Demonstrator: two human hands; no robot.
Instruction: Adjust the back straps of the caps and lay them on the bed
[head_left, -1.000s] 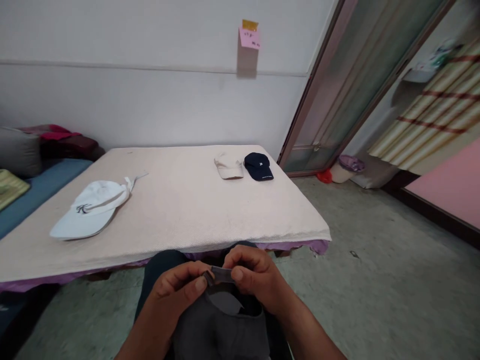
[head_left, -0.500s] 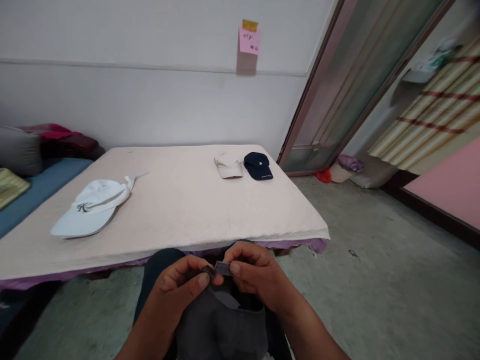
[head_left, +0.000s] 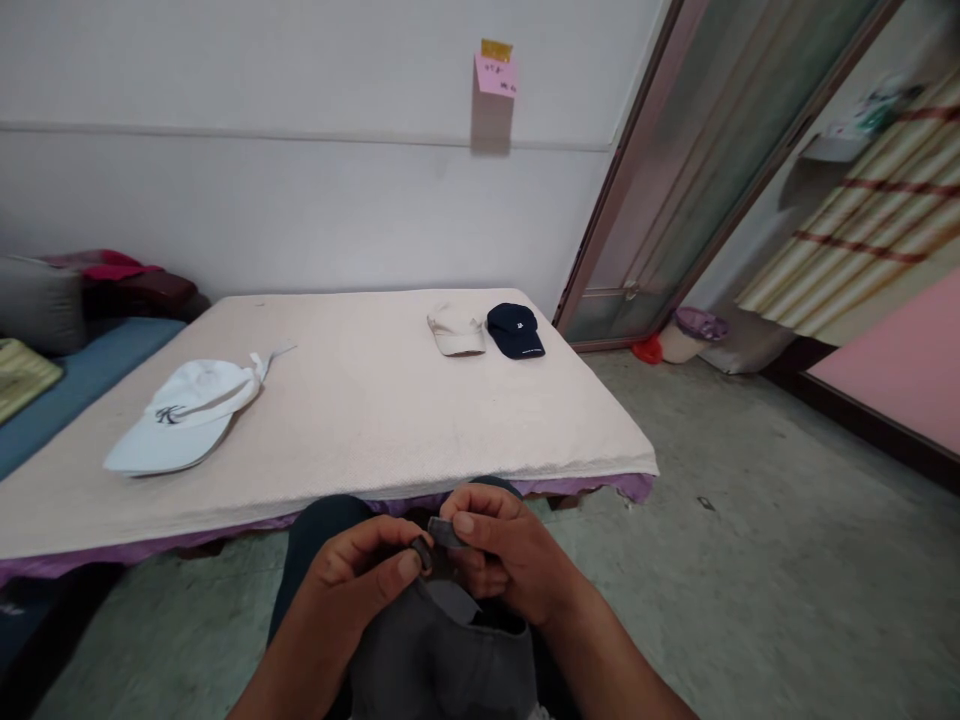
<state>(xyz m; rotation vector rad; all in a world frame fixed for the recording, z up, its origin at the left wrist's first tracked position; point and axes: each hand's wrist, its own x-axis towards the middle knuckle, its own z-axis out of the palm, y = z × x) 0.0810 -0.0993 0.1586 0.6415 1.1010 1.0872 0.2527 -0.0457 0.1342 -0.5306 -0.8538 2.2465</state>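
A dark grey cap (head_left: 450, 650) rests on my lap, its back opening turned up toward my hands. My left hand (head_left: 360, 575) pinches one end of the cap's back strap between thumb and forefinger. Between the thumb and fingers of my right hand (head_left: 510, 550) is the other strap end (head_left: 445, 532), its tip showing. A small gap parts the two ends. On the covered table, a white cap (head_left: 187, 415) with a dark logo and a loose strap lies at the left. A beige cap (head_left: 457, 330) and a navy cap (head_left: 515, 330) sit side by side at the back right.
The low table or bed (head_left: 360, 400) has a pale cloth with a purple edge beneath. A grey cushion (head_left: 41, 305) lies at the far left. By the sliding door (head_left: 637, 200) stands a lined bin (head_left: 684, 340). A pink note (head_left: 496, 76) is taped to the wall.
The strap end in my right hand has shifted slightly left and up, and its angle has changed. My left hand has barely moved, still pinching its end.
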